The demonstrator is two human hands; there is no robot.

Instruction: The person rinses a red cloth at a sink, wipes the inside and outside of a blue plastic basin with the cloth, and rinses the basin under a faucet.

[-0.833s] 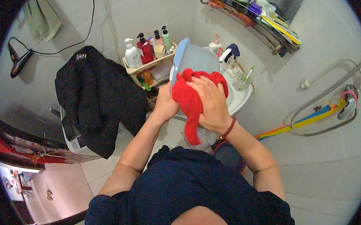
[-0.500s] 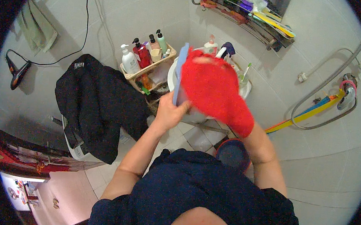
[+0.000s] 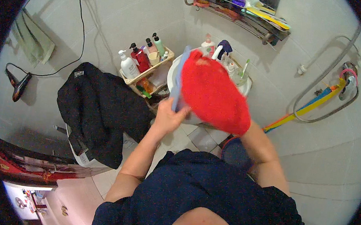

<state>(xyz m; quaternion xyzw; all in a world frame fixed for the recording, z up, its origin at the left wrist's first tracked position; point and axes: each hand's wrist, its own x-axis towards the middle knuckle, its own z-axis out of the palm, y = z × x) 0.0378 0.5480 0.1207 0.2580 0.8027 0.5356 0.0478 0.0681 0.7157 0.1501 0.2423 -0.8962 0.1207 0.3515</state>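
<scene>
My left hand [image 3: 170, 115] is closed on the lower edge of a light-blue flat panel [image 3: 178, 79], thumb on the side facing the cloth. The panel stands upright and shows nearly edge-on, so its full shape cannot be told. A red cloth [image 3: 215, 92] lies against its right side, draped over my right hand [image 3: 201, 61]. Only a bit of skin shows near the cloth's top; the other fingers are covered. Behind both is a white washbasin [image 3: 172, 75] with a white tap [image 3: 217, 52].
Left of the washbasin, a beige rack [image 3: 147, 74] holds several pump bottles. A black jacket [image 3: 101, 111] drapes over something white. A hair dryer [image 3: 18, 85] hangs at the left wall, a loaded shelf [image 3: 237, 16] above. A dark bucket [image 3: 236, 154] stands below my right forearm.
The red cloth has shifted slightly along the blue panel, and its lower end has drawn up with my right hand. My left hand keeps its hold. The whole view has tilted a little.
</scene>
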